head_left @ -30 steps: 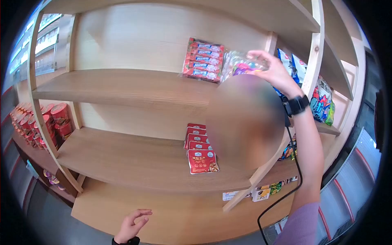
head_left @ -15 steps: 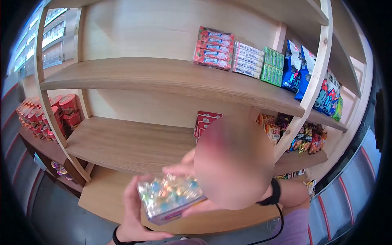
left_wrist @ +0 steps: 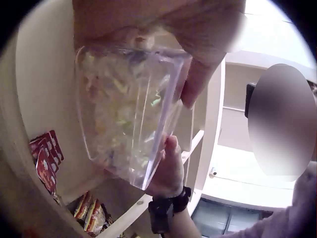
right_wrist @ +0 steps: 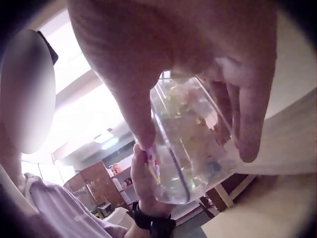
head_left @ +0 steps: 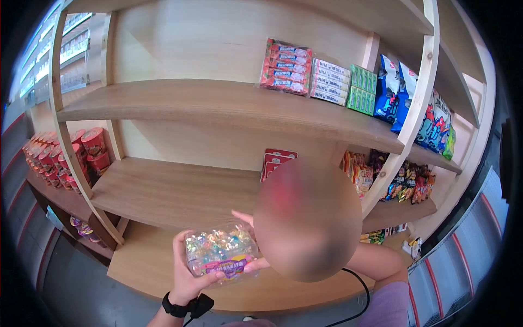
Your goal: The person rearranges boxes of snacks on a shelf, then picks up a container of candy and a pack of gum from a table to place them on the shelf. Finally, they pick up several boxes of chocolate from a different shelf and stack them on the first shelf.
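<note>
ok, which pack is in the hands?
The purple-labelled clear box, held in the left hand and right hand; the red pack, white pack and green pack sit on a shelf.

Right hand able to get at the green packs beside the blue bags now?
Probably not: the right hand holds the clear candy box together with the left hand. Nothing visible blocks the green packs, so once freed it likely could.

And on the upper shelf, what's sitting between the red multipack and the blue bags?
White packs, beside the red multipack, then green packs next to the blue bags. The head view shows it.
</note>
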### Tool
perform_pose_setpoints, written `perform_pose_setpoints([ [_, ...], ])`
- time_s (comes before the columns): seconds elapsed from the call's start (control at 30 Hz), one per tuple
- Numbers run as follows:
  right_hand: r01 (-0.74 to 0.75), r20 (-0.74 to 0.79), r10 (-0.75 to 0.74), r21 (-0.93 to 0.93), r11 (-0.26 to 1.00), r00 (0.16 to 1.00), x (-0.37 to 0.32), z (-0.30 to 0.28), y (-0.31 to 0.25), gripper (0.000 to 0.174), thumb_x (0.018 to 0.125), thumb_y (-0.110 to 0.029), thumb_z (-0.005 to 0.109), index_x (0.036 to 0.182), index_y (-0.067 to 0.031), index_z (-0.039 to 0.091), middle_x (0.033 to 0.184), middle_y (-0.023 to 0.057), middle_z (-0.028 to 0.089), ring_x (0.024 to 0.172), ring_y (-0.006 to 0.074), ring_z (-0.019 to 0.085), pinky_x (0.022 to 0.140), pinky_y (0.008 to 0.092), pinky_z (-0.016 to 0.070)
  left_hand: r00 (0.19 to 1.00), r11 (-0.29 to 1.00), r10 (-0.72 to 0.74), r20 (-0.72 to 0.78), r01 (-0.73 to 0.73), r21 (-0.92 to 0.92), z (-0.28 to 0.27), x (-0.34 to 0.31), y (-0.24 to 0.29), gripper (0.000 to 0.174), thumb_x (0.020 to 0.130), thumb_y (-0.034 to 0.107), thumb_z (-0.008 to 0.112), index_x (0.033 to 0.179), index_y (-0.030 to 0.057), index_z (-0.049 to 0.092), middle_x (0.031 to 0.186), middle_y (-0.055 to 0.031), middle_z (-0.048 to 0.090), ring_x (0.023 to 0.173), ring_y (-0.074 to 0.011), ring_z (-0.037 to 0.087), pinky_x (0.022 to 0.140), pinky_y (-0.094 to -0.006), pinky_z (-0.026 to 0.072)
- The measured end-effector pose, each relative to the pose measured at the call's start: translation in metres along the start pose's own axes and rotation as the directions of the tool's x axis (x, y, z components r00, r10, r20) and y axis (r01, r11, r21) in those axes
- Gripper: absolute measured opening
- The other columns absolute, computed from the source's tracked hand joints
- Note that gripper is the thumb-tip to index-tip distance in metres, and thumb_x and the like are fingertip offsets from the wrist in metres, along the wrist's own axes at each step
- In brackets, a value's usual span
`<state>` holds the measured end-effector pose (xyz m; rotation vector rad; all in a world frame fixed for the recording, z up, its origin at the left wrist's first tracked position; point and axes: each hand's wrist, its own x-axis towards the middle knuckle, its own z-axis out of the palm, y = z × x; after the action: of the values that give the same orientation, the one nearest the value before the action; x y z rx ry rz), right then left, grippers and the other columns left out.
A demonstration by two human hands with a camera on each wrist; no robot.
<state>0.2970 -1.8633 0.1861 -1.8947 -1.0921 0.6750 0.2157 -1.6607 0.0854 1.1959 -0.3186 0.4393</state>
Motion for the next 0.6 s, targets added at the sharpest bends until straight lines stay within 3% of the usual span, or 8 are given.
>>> perform_pose_setpoints([
  [0.1, -0.006, -0.062, 0.007, 0.025, 1.0, 0.998, 0.008, 0.003, 0.036, 0.093, 0.08, -0.038, 0.071, 0.144, -0.004, 0.011, 0.124, 0.023, 0.047, 0.109, 0.0283, 0.054, 0.089, 0.0356, 0.0459, 0.99, 0.986, -0.138, -0.014, 0.136, -0.093, 0.0, 0.009, -0.01, 0.088, 0.061, 0.012, 0.084, 0.129, 0.0066, 0.028, 0.118, -0.01, 0.045, 0.112, -0.0213, 0.049, 0.094, -0.0352, 0.0446],
  [0.2, -0.039, -0.126, 0.056, 0.13, 0.991, 0.991, 0.016, 0.002, 0.07, 0.095, 0.081, -0.04, 0.07, 0.144, -0.003, 0.009, 0.119, 0.0229, 0.052, 0.105, 0.0275, 0.056, 0.089, 0.0348, 0.0461, 0.97, 0.949, -0.243, -0.015, 0.234, -0.213, 0.003, 0.017, -0.017, 0.079, 0.068, 0.009, 0.078, 0.13, 0.0068, 0.029, 0.119, -0.012, 0.047, 0.111, -0.0217, 0.05, 0.094, -0.0353, 0.0447],
  [0.23, -0.039, -0.127, 0.056, 0.132, 0.991, 0.99, 0.016, 0.002, 0.073, 0.095, 0.081, -0.04, 0.07, 0.144, -0.003, 0.009, 0.119, 0.0229, 0.052, 0.105, 0.0275, 0.056, 0.089, 0.0348, 0.0461, 0.945, 0.909, -0.327, -0.023, 0.308, -0.281, 0.005, 0.019, -0.017, 0.076, 0.071, 0.008, 0.075, 0.131, 0.0067, 0.029, 0.119, -0.0126, 0.048, 0.112, -0.0217, 0.05, 0.094, -0.0353, 0.0445],
  [0.33, -0.111, -0.107, 0.14, 0.241, 0.964, 0.984, 0.011, -0.001, 0.073, 0.096, 0.082, -0.04, 0.068, 0.144, -0.0013, 0.006, 0.124, 0.024, 0.047, 0.108, 0.0269, 0.054, 0.092, 0.0354, 0.0443, 0.94, 0.906, -0.341, -0.015, 0.324, -0.274, 0.007, 0.021, -0.018, 0.072, 0.075, 0.01, 0.071, 0.133, 0.0062, 0.029, 0.12, -0.013, 0.047, 0.113, -0.0219, 0.05, 0.094, -0.0359, 0.0439],
  [0.4, -0.006, -0.154, 0.015, 0.055, 0.998, 0.988, 0.002, -0.002, 0.065, 0.096, 0.084, -0.04, 0.066, 0.144, -0.0002, 0.003, 0.13, 0.0257, 0.041, 0.112, 0.0269, 0.051, 0.095, 0.0362, 0.0422, 0.939, 0.904, -0.344, -0.006, 0.329, -0.274, 0.009, 0.022, -0.017, 0.072, 0.075, 0.01, 0.071, 0.133, 0.0062, 0.029, 0.12, -0.013, 0.047, 0.113, -0.022, 0.049, 0.095, -0.0362, 0.0438],
  [0.43, -0.008, -0.16, 0.016, 0.051, 0.999, 0.987, -0.002, -0.003, 0.055, 0.096, 0.084, -0.04, 0.066, 0.144, -0.0002, 0.003, 0.13, 0.0257, 0.041, 0.112, 0.0269, 0.051, 0.095, 0.0362, 0.0422, 0.943, 0.894, -0.333, 0.008, 0.319, -0.315, 0.01, 0.022, -0.016, 0.072, 0.074, 0.01, 0.071, 0.132, 0.0062, 0.029, 0.12, -0.0131, 0.048, 0.113, -0.0221, 0.05, 0.095, -0.0363, 0.0439],
  [0.5, -0.084, -0.067, 0.087, 0.045, 0.995, 0.994, -0.009, -0.007, 0.03, 0.092, 0.087, -0.029, 0.064, 0.145, -0.0047, -0.003, 0.14, 0.0247, 0.028, 0.124, 0.0282, 0.041, 0.101, 0.0375, 0.0379, 0.947, 0.881, -0.322, 0.026, 0.309, -0.357, 0.011, 0.021, -0.015, 0.072, 0.074, 0.01, 0.071, 0.132, 0.0063, 0.029, 0.12, -0.0131, 0.048, 0.113, -0.0223, 0.05, 0.095, -0.0364, 0.0441],
  [0.6, -0.011, -0.098, -0.002, -0.126, 0.992, 0.995, -0.02, -0.009, 0.012, 0.091, 0.086, -0.031, 0.065, 0.145, -0.0048, 0.001, 0.14, 0.0257, 0.03, 0.127, 0.0298, 0.039, 0.102, 0.0387, 0.0365, 0.96, 0.906, -0.279, 0.011, 0.267, -0.329, 0.01, 0.022, -0.011, 0.073, 0.073, 0.01, 0.072, 0.131, 0.0063, 0.029, 0.119, -0.0133, 0.049, 0.112, -0.0227, 0.051, 0.095, -0.0366, 0.0444],
])
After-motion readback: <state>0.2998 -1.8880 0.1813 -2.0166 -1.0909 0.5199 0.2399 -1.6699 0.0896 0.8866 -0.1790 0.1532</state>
